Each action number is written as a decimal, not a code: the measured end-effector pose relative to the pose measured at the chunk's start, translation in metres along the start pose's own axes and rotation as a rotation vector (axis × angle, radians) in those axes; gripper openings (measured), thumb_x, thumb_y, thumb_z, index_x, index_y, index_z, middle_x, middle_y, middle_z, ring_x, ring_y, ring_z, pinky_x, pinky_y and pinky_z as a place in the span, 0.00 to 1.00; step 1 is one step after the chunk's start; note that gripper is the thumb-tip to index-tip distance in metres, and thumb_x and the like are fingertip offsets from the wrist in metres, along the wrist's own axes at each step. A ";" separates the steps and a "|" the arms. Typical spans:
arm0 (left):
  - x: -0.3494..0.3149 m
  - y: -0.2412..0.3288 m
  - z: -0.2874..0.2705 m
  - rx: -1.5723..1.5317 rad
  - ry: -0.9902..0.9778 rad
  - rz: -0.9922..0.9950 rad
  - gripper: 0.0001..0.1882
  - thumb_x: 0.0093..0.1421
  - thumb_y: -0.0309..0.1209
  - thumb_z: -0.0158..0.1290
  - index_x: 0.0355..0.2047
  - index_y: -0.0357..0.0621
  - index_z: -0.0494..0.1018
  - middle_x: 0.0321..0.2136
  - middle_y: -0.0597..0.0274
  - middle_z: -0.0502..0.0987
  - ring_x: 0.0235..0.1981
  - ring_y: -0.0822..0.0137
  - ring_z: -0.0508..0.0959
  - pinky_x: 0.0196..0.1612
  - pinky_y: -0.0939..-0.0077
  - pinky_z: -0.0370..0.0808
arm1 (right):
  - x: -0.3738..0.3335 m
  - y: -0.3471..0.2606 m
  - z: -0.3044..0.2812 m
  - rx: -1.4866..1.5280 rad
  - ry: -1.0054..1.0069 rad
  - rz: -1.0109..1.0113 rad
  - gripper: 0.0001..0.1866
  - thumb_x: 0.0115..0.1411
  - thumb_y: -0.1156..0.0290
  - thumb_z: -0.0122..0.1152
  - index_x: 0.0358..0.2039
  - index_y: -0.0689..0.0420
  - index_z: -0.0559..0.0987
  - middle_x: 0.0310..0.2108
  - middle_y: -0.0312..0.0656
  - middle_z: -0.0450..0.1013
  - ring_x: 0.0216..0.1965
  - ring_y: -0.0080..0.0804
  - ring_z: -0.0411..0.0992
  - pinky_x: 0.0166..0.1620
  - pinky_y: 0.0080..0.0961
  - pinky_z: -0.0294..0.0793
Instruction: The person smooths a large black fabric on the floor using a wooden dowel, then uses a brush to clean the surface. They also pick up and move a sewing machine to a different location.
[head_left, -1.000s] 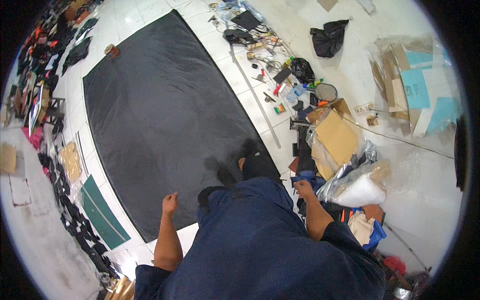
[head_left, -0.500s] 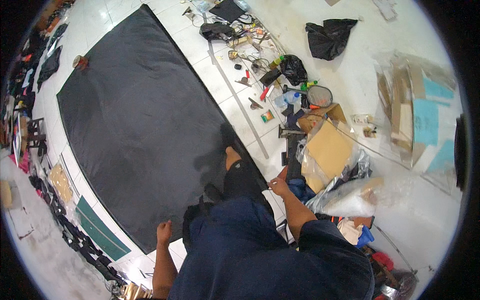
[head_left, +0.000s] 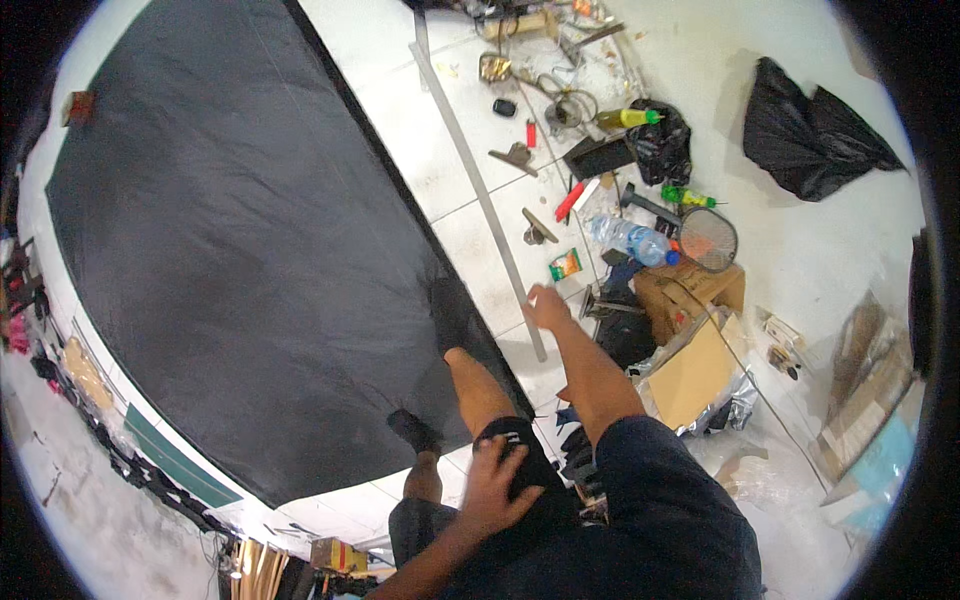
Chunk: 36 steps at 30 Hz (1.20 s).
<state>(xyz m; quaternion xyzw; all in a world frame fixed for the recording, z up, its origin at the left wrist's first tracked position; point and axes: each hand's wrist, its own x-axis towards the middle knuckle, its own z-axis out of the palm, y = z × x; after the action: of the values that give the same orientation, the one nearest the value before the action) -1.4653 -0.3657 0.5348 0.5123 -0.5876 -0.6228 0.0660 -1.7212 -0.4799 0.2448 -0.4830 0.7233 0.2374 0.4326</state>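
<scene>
- While the left hand (head_left: pixel 497 488) was out over the sheet's near left part half a second ago, it now lies across the dark shorts (head_left: pixel 530 455), fingers spread wide and nothing in them; whether it presses on the leg is hard to judge.
- The right hand (head_left: pixel 547 308) has shifted from the sheet's right edge to over the white tiles, just beside the near end of a grey strip (head_left: pixel 475 180). Its fingers are curled in; whether they pinch anything does not show.
- The black sheet (head_left: pixel 260 250) is spread on the floor to the left, a small reddish-brown object (head_left: pixel 78 108) at its far left corner.
- Both feet now show plainly on it: the right foot (head_left: pixel 448 310) near the right edge, the left foot (head_left: pixel 414 432) closer in.
- Right of the right hand sit a small green-and-orange packet (head_left: pixel 565 265), a clear bottle (head_left: pixel 630 240) and a racket (head_left: pixel 708 238).
- What the shift means, as I judge it: neither hand is working the sheet, and only the feet bear on it.
</scene>
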 end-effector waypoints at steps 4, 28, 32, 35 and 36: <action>0.050 0.003 0.007 0.060 -0.198 -0.032 0.32 0.55 0.51 0.57 0.56 0.50 0.70 0.62 0.43 0.58 0.64 0.34 0.54 0.63 0.38 0.51 | 0.104 0.006 -0.006 0.020 0.184 0.087 0.36 0.50 0.60 0.70 0.57 0.51 0.64 0.55 0.57 0.61 0.57 0.57 0.63 0.55 0.48 0.68; 0.064 -0.018 0.006 -0.150 -0.113 -0.069 0.28 0.51 0.47 0.58 0.52 0.56 0.73 0.61 0.50 0.61 0.63 0.41 0.57 0.60 0.39 0.55 | 0.177 0.026 -0.035 0.515 -0.098 -0.179 0.17 0.53 0.61 0.67 0.38 0.59 0.79 0.40 0.55 0.73 0.50 0.49 0.67 0.54 0.39 0.65; 0.067 -0.023 0.005 -0.125 -0.121 -0.047 0.28 0.51 0.48 0.57 0.53 0.56 0.73 0.60 0.49 0.62 0.63 0.41 0.58 0.60 0.39 0.56 | 0.171 0.044 0.025 0.337 0.410 -0.217 0.08 0.53 0.68 0.66 0.32 0.56 0.79 0.42 0.52 0.72 0.54 0.49 0.63 0.57 0.40 0.63; 0.064 -0.022 0.009 -0.130 -0.121 -0.050 0.28 0.52 0.49 0.57 0.53 0.55 0.73 0.60 0.50 0.62 0.63 0.41 0.58 0.60 0.38 0.56 | 0.181 0.044 0.040 0.378 0.519 -0.203 0.10 0.58 0.64 0.63 0.29 0.58 0.78 0.43 0.50 0.72 0.51 0.47 0.65 0.55 0.39 0.65; 0.063 -0.022 0.007 -0.111 -0.142 -0.060 0.28 0.52 0.49 0.57 0.53 0.55 0.73 0.60 0.49 0.62 0.63 0.41 0.58 0.60 0.38 0.56 | 0.184 0.041 0.040 0.429 0.489 -0.124 0.10 0.58 0.64 0.64 0.29 0.59 0.78 0.40 0.49 0.73 0.48 0.46 0.67 0.52 0.38 0.66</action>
<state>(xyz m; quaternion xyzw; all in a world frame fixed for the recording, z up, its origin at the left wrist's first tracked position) -1.4886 -0.3973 0.4804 0.4796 -0.5400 -0.6908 0.0337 -1.7716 -0.5226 0.0642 -0.4665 0.8086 -0.0702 0.3517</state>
